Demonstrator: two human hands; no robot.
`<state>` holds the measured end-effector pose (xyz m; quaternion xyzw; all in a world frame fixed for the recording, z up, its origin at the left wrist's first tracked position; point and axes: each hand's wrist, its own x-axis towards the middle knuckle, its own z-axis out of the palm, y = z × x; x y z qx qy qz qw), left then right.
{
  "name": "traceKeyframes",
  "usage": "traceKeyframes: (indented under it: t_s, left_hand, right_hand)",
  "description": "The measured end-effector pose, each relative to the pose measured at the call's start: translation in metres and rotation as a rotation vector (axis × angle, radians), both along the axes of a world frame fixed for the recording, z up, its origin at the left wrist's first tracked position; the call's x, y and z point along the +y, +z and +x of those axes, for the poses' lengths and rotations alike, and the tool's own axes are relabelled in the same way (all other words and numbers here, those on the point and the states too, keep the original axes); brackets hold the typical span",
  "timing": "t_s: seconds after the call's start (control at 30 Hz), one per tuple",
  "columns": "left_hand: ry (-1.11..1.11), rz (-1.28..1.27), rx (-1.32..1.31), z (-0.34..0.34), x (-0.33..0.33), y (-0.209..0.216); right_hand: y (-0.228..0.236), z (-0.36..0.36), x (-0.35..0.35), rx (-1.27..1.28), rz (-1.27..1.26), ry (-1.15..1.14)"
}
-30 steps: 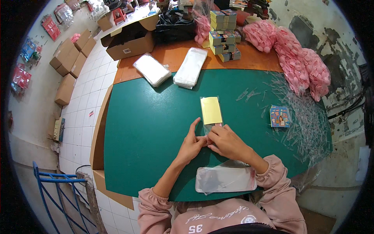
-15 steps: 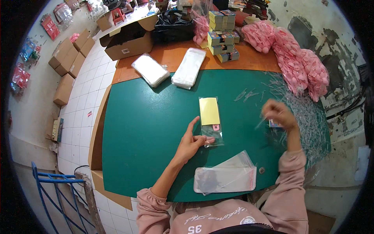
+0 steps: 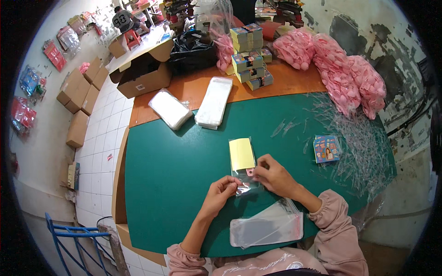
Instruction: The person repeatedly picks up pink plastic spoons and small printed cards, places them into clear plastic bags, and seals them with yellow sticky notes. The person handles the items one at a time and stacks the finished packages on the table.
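A clear plastic bag (image 3: 246,187) lies upright on the green table, with a yellow card (image 3: 241,154) in its upper part. Just below the card shows a small pink piece (image 3: 250,172) with a dark dot. My left hand (image 3: 220,193) pinches the lower left edge of the bag. At the right edge, beside the pink piece, the closed fingertips of my right hand (image 3: 276,177) grip the bag; they partly hide that edge. Nearer to me is a fanned pile of clear bags (image 3: 264,230).
Right of my hands sits a stack of printed blue cards (image 3: 326,148), beside a heap of clear plastic strips (image 3: 354,156). Farther back are white packs (image 3: 170,109), bundled card stacks (image 3: 248,60), pink bagged items (image 3: 338,78) and an open carton (image 3: 142,83). A person (image 3: 124,20) sits far off.
My right hand has moved left from beside the card stack to the bag, uncovering the stack. My left fingers have closed on the bag's lower edge. The view has shifted.
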<state>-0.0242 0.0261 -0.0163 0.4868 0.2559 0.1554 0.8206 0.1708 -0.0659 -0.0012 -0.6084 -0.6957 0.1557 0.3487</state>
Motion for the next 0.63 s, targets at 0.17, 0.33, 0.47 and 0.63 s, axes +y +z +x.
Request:
traceKeyframes:
  t_s: [0.17,0.33,0.47,0.63]
  left_hand:
    - [0.088,0.262,0.086,0.0,-0.003,0.013]
    - [0.033,0.723,0.304,0.01,-0.004,0.02]
    - [0.059,0.679,0.314,0.01,-0.008,0.016]
    - [0.105,0.559,0.369,0.007,-0.009,0.003]
  right_hand:
    - [0.003,0.005,-0.003,0.427,-0.149,-0.098]
    - [-0.018,0.009,-0.005,0.803,-0.247,0.023]
    - [-0.016,0.007,-0.003,0.78,-0.298,-0.025]
    - [-0.015,0.005,-0.004,1.001,-0.486,-0.183]
